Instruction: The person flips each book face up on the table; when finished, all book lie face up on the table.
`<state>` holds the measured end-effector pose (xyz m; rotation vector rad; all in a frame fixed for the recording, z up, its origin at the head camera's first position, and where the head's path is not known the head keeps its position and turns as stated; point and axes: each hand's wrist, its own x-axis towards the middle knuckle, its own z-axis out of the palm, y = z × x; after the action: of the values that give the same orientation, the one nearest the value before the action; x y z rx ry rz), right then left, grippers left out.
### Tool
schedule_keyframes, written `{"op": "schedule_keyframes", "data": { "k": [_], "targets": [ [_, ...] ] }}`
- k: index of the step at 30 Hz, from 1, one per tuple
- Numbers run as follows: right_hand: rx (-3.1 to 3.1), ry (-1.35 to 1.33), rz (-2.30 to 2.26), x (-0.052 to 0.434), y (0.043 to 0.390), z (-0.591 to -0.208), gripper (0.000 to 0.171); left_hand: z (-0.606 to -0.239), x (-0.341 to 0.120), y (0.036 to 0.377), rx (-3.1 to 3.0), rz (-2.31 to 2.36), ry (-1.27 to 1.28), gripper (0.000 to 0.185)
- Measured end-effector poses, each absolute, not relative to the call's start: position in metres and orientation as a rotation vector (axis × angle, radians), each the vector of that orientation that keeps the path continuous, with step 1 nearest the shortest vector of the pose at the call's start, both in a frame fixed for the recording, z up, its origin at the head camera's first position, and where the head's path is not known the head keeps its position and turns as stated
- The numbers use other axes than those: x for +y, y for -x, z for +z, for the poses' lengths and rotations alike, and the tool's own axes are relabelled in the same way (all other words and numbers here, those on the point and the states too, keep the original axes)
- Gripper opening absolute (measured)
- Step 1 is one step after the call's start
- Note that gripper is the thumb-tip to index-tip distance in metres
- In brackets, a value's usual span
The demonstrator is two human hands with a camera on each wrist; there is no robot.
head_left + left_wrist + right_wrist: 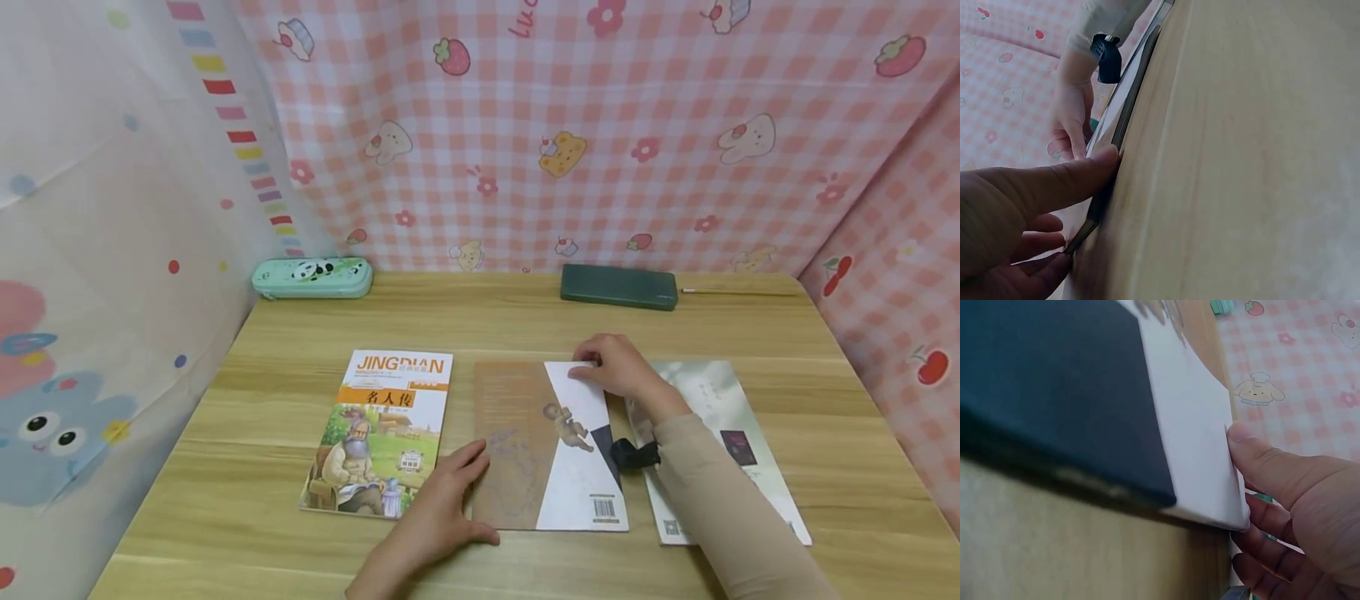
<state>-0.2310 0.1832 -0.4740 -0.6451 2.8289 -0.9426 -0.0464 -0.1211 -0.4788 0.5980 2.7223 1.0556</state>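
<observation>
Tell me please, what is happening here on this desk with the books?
A person is handling the middle book of three lying on a wooden table. The left hand rests flat on its lower left edge, and the right hand holds its top right corner. A yellow book lies to its left, a pale book to its right. Two pencil cases sit at the back.

We are seeing a thin brown-and-white book (551,446) lying flat and closed, back cover up with its barcode nearest us, mid-tabletop (525,321) between two other books.
</observation>
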Motion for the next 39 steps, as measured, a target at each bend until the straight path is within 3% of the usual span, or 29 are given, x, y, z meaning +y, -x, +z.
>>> {"op": "schedule_keyframes", "data": {
  "k": [7,19,39],
  "targets": [
    [2.869,0.653,-0.888,0.191,0.231,-0.472,0.01,-0.481,-0.121,0.048,2.757,1.03,-0.548,0.091],
    [2.973,0.519,-0.679,0.202,0.229,-0.467,0.025,-0.481,-0.12,0.048,2.743,1.055,-0.517,0.089],
    [2.818,0.485,-1.013,0.206,0.231,-0.466,0.014,-0.486,-0.115,0.043,2.693,1.204,-0.412,0.093]
  ]
}}
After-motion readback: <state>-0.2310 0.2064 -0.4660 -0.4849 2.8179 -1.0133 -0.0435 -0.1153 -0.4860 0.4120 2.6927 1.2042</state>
